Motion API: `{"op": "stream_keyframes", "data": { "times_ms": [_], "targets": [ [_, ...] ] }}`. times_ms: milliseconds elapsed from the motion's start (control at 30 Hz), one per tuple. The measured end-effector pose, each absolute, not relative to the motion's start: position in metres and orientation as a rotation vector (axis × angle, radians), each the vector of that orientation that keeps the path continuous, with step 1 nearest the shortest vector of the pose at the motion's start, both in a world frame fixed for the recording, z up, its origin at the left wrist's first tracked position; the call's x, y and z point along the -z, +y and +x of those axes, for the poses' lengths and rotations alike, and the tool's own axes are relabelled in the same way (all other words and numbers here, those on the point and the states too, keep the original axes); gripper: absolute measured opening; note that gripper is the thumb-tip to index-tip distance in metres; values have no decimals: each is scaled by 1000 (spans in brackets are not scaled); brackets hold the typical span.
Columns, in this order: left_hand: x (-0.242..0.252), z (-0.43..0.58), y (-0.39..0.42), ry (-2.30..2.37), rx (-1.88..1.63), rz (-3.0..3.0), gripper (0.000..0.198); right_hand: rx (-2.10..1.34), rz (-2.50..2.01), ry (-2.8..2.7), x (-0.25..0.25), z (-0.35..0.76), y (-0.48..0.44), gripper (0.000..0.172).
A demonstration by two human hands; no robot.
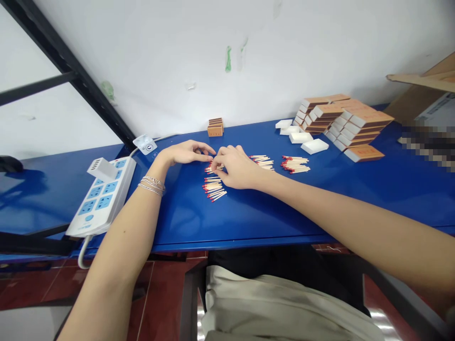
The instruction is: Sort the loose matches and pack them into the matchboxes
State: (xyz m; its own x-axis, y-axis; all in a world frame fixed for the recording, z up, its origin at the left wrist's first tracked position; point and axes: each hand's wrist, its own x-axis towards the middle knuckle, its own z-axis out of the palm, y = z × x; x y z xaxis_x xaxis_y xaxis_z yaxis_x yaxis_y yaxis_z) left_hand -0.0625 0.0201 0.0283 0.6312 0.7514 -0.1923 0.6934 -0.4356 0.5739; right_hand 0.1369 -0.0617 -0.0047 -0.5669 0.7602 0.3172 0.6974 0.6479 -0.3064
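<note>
Red-tipped pale wooden matchsticks lie in loose bunches on the glossy blue tabletop, one bunch partly beneath the right hand and two more off to its right. They should be very light, stiff but easy to snap, and apt to roll or slide on so smooth a surface; a gentle pinch at mid-shaft, away from the heads, looks the surest hold. The right hand's thumb and forefinger are drawn narrow over the bunch, and the left hand is loosely curled, fingertips close by. Fingers hide the contact, so I cannot tell whether either hand holds a match. Farther out are white rectangular trays and stacked orange-and-brown cardboard matchboxes.
</note>
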Motion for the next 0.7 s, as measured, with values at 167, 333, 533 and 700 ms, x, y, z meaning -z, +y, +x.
{"op": "stream_keyframes", "data": {
  "times_ms": [167,333,533,700],
  "targets": [
    [-28,-63,21,1097,-140,2220,54,-382,-1141,-2392,3,135,-63,21],
    [-28,-63,20,1110,-130,2220,56,-282,-1214,-2365,7,140,-56,23],
    [-27,-63,21,1129,-127,2193,58,-249,-1209,-2412,10,139,-56,22],
    [-28,-63,21,1119,-124,2192,56,-220,-1192,-2385,11,140,-54,25]
  ]
}}
